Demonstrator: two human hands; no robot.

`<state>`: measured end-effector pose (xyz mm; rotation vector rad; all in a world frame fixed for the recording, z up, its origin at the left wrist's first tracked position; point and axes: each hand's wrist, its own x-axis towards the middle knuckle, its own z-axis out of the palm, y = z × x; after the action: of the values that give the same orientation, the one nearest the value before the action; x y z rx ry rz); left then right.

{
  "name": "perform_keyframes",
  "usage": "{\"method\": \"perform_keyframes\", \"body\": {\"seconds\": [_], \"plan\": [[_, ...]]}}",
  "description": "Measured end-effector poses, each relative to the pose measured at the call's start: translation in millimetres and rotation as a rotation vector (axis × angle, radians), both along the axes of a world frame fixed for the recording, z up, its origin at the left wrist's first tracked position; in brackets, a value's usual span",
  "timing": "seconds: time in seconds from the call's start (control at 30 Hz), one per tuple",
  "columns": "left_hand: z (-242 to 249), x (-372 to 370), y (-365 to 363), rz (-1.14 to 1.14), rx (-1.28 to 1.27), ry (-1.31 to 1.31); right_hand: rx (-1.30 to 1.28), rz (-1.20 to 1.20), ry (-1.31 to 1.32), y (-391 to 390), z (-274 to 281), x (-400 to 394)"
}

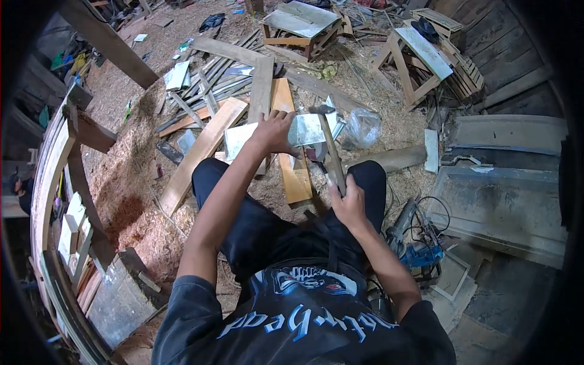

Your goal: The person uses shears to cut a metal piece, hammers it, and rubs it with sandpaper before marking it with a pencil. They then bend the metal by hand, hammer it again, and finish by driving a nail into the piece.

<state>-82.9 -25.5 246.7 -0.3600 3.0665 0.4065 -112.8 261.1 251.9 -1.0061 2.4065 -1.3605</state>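
My left hand [275, 134] lies across a pale, whitish board [243, 139], fingers over its far edge and thumb spread toward the near side. In my right hand [348, 202] is a hammer [330, 143], gripped low on its wooden handle. The hammer's head is over the right end of the pale board. Beneath that board, an orange-brown plank [294, 176] runs toward me between my knees. A grey weathered plank [261, 85] extends away beyond my left hand. Right of the hammer lies a clear plastic bag [364, 128].
Sawdust and shavings cover the floor. A light plank [204, 152] lies left of my knee. Blue power tools with cords [420, 252] sit at my right, beside panelled boards [493, 201]. Farther off stand a small wooden table [301, 21] and a wooden frame [413, 61].
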Motion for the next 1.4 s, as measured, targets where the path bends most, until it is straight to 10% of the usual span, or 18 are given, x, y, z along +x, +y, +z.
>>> {"method": "perform_keyframes", "body": {"seconds": [0.27,0.37,0.73,0.93,1.27,1.4], "plan": [[-10,0,-4,0.042,0.081,0.028,-0.126,-0.267,0.439,-46,0,-63],[-3,-2,4,0.057,0.088,0.021,-0.109,-0.245,0.079,-75,14,-80],[-7,-3,-6,0.022,0.110,0.024,-0.186,-0.150,0.098,-107,-36,-95],[-21,45,51,0.148,0.036,0.742,-0.242,-0.178,0.094,-103,-43,-99],[-52,64,76,0.086,0.364,0.691,-0.303,-0.146,0.074,-105,-53,-100],[7,43,38,0.142,-0.006,0.504,-0.320,-0.145,0.064,-104,-48,-101]]}}
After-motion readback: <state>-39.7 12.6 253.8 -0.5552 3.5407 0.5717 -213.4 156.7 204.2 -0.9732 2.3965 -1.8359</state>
